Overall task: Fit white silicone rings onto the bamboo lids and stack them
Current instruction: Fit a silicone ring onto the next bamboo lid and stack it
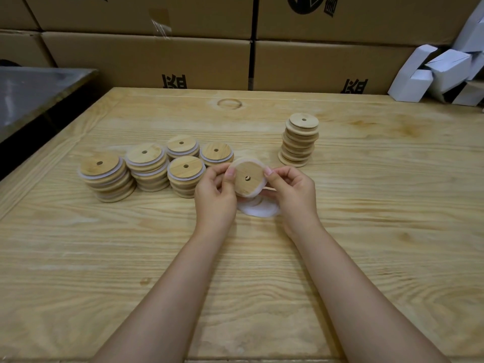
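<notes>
A round bamboo lid point(248, 179) with a small centre hole is held tilted above the wooden table point(366, 231). A white silicone ring point(258, 189) sits partly around its rim. My left hand point(216, 195) grips the lid's left edge and my right hand point(294, 191) pinches its right edge. Loose white rings point(259, 209) lie on the table just below the lid. To the left stand several short stacks of ringed lids point(148, 166). A taller stack of bare lids point(300, 141) stands to the right, beyond my hands.
Cardboard boxes point(146, 58) form a wall behind the table. White folded cartons point(445, 74) are piled at the back right. A dark metal surface point(31, 93) lies at the left.
</notes>
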The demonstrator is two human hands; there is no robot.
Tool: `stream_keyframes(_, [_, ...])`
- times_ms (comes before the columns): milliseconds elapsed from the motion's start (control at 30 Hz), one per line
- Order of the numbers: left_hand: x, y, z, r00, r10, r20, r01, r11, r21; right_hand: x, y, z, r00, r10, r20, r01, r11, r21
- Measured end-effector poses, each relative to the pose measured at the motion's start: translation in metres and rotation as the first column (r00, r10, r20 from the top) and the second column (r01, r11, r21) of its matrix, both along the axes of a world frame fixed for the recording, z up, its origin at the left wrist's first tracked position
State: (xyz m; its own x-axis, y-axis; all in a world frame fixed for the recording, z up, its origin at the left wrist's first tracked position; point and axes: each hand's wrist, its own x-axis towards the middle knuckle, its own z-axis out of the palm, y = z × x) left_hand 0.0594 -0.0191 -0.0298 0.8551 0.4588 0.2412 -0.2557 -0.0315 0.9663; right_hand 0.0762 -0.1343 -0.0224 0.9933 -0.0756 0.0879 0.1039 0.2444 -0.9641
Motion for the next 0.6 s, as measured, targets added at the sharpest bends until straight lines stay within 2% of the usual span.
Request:
stream_keyframes(200, [0.0031,0.0023,-0.0016,0.999,0.027,-0.042,-0.03,0.998,-0.055,0.0013,-0.0014,0.0028,0.997,0.059,-0.055,-0.054,0.995,0.084])
stream_keyframes(333, [0.0036,0.0026,-0.0001,0.996,0.018,-0.09,-0.029,0.991,-0.13,0.0021,-0.0014,0.0027,0.997,0.074,-0.025,-0.072,0.995,0.07])
stream_keyframes(600, [-0.0019,0.0023,0.008,0.979,-0.179,-0.101,0.153,0.963,-0.224,0.0023,-0.008,0.004,1.0,0.011,-0.014,-0.01,0.996,0.085])
